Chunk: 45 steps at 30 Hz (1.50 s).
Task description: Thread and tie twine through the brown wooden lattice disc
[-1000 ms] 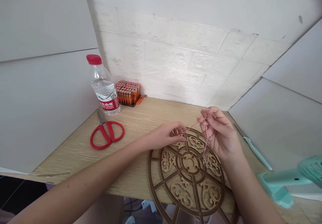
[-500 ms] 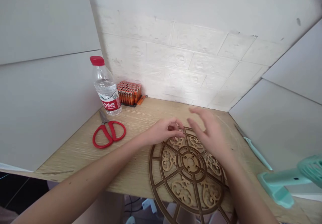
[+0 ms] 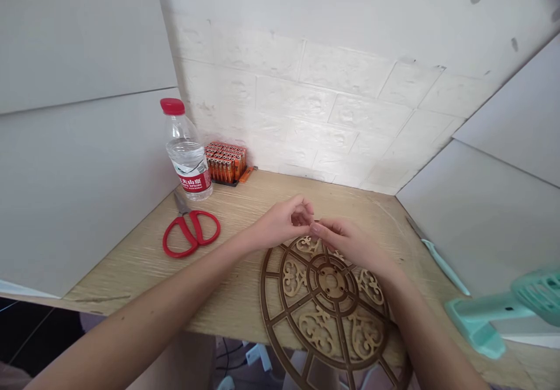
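Observation:
A round brown openwork wheel (image 3: 335,282) with scrolled panels and spokes lies on the table, its near part jutting past the front edge. Over its far rim my left hand (image 3: 286,222) is closed, thumb and fingers curled into a pinch. My right hand (image 3: 350,243) comes in from the other side, also pinching, and its fingertips meet those of the left. Whatever is between the fingers is too small or hidden to make out. Red-handled scissors (image 3: 196,235) rest to the left of the wheel.
On the wooden table (image 3: 238,296), a water bottle (image 3: 188,156) and a block of orange batteries (image 3: 225,162) stand at the back left. A knife with a mint handle (image 3: 445,265) lies along the right panel. Near it is a mint fan (image 3: 494,314). A white brick-patterned wall closes the back.
My right hand, raised and spread half a second ago, has come down and left to meet the left fingertips and has closed. My left hand has barely moved.

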Each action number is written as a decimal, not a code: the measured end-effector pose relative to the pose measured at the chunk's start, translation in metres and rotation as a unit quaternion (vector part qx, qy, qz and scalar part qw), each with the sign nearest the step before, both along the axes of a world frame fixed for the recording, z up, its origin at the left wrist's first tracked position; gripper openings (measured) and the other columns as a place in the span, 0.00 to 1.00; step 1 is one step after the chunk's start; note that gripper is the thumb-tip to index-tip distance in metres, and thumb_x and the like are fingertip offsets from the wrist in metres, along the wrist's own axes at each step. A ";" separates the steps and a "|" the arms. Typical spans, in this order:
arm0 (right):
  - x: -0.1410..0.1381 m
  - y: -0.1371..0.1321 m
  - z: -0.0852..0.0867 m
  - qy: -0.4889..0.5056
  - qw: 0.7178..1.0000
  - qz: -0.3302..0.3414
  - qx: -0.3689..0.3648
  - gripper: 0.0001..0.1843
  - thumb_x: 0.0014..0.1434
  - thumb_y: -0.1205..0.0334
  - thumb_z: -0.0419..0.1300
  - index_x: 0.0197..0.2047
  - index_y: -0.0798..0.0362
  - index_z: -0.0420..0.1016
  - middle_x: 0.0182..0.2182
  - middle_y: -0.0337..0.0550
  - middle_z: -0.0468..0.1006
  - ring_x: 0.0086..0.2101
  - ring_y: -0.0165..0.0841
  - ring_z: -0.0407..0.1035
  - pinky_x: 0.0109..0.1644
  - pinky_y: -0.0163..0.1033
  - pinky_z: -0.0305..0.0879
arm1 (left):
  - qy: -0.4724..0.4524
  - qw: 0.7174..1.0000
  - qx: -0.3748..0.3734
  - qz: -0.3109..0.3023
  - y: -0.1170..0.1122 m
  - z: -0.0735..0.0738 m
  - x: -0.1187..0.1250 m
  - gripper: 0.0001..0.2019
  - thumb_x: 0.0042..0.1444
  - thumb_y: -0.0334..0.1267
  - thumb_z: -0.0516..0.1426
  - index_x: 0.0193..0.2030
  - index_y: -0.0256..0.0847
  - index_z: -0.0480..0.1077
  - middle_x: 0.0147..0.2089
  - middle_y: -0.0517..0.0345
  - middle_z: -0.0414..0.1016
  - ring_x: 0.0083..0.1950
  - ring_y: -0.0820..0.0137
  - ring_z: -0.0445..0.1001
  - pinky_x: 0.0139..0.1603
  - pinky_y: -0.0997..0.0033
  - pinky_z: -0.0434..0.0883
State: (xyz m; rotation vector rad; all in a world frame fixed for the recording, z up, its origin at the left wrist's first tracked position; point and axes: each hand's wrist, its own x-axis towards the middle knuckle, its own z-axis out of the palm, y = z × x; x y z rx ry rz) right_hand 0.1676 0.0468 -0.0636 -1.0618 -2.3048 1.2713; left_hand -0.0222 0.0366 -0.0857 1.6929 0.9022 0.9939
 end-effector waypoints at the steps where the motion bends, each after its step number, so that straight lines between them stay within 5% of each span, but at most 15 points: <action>1: 0.000 0.000 0.000 0.003 1.000 0.013 -0.007 0.23 0.62 0.41 0.48 0.29 0.52 0.63 0.22 0.34 0.57 0.24 0.27 0.51 0.27 0.34 0.48 | 0.002 1.000 0.003 0.003 0.000 0.001 0.000 0.13 0.51 0.36 0.61 0.39 0.39 0.61 0.33 0.61 0.71 0.36 0.74 0.71 0.36 0.73 0.66; 6: 0.000 0.003 -0.001 0.028 1.000 -0.008 0.004 0.19 0.60 0.45 0.53 0.30 0.53 0.67 0.24 0.35 0.61 0.25 0.27 0.53 0.30 0.35 0.50 | -0.007 0.998 -0.007 0.055 0.004 0.002 -0.003 0.19 0.52 0.42 0.61 0.45 0.40 0.58 0.41 0.54 0.74 0.38 0.71 0.73 0.39 0.70 0.68; 8: 0.001 0.004 -0.002 0.036 0.998 -0.040 0.026 0.17 0.60 0.47 0.54 0.30 0.53 0.69 0.25 0.35 0.65 0.27 0.28 0.57 0.32 0.35 0.53 | 0.083 0.986 0.003 0.147 0.007 0.000 -0.009 0.21 0.55 0.49 0.56 0.49 0.40 0.57 0.46 0.50 0.73 0.39 0.71 0.73 0.39 0.69 0.69; 11: 0.001 0.006 -0.003 0.026 0.995 -0.069 0.061 0.18 0.61 0.48 0.53 0.31 0.53 0.72 0.27 0.38 0.70 0.30 0.31 0.62 0.35 0.37 0.56 | 0.303 0.924 0.021 0.233 0.008 -0.002 -0.021 0.24 0.56 0.57 0.51 0.48 0.38 0.59 0.42 0.50 0.73 0.38 0.65 0.73 0.38 0.66 0.68; 17: 0.001 0.009 -0.011 -0.052 0.991 -0.073 0.099 0.20 0.62 0.46 0.50 0.27 0.53 0.67 0.25 0.38 0.71 0.28 0.32 0.63 0.33 0.37 0.54 | 0.438 0.883 0.022 0.168 0.001 -0.007 -0.032 0.13 0.51 0.49 0.57 0.29 0.40 0.67 0.30 0.54 0.73 0.31 0.63 0.70 0.32 0.67 0.62; 26: 0.003 0.006 -0.006 -0.058 0.987 -0.095 0.114 0.21 0.62 0.46 0.49 0.31 0.52 0.72 0.27 0.39 0.74 0.29 0.33 0.65 0.31 0.37 0.54 | 0.474 0.863 0.082 0.156 0.004 -0.015 -0.025 0.11 0.56 0.45 0.54 0.33 0.39 0.70 0.35 0.51 0.74 0.36 0.63 0.71 0.35 0.67 0.64; 32: 0.003 0.004 -0.003 -0.037 0.991 -0.072 0.107 0.19 0.63 0.49 0.50 0.34 0.52 0.74 0.31 0.40 0.76 0.32 0.34 0.67 0.35 0.38 0.58 | 0.466 0.860 0.077 0.192 0.008 -0.007 -0.033 0.11 0.57 0.42 0.53 0.33 0.37 0.71 0.36 0.47 0.74 0.40 0.59 0.72 0.43 0.62 0.65; 38: -0.001 0.001 -0.006 -0.045 0.992 -0.043 0.110 0.17 0.63 0.50 0.50 0.36 0.51 0.74 0.31 0.39 0.77 0.31 0.33 0.68 0.34 0.37 0.58 | 0.353 0.908 0.044 0.220 0.022 -0.003 -0.040 0.12 0.58 0.40 0.50 0.40 0.36 0.72 0.43 0.46 0.73 0.47 0.60 0.71 0.50 0.63 0.65; 42: -0.004 -0.001 -0.005 -0.010 0.990 -0.039 0.136 0.15 0.64 0.53 0.50 0.41 0.49 0.75 0.39 0.40 0.79 0.38 0.36 0.71 0.41 0.39 0.62 | 0.231 0.951 -0.045 0.200 0.026 0.004 -0.045 0.17 0.58 0.47 0.50 0.39 0.37 0.74 0.37 0.53 0.75 0.38 0.65 0.73 0.39 0.67 0.69; 45: -0.005 -0.003 -0.005 0.004 0.981 -0.059 0.183 0.15 0.64 0.53 0.50 0.42 0.47 0.76 0.42 0.40 0.79 0.42 0.37 0.71 0.46 0.41 0.63 | 0.120 0.968 -0.116 0.185 0.023 0.009 -0.044 0.20 0.57 0.51 0.50 0.46 0.39 0.73 0.46 0.52 0.75 0.41 0.66 0.74 0.35 0.70 0.71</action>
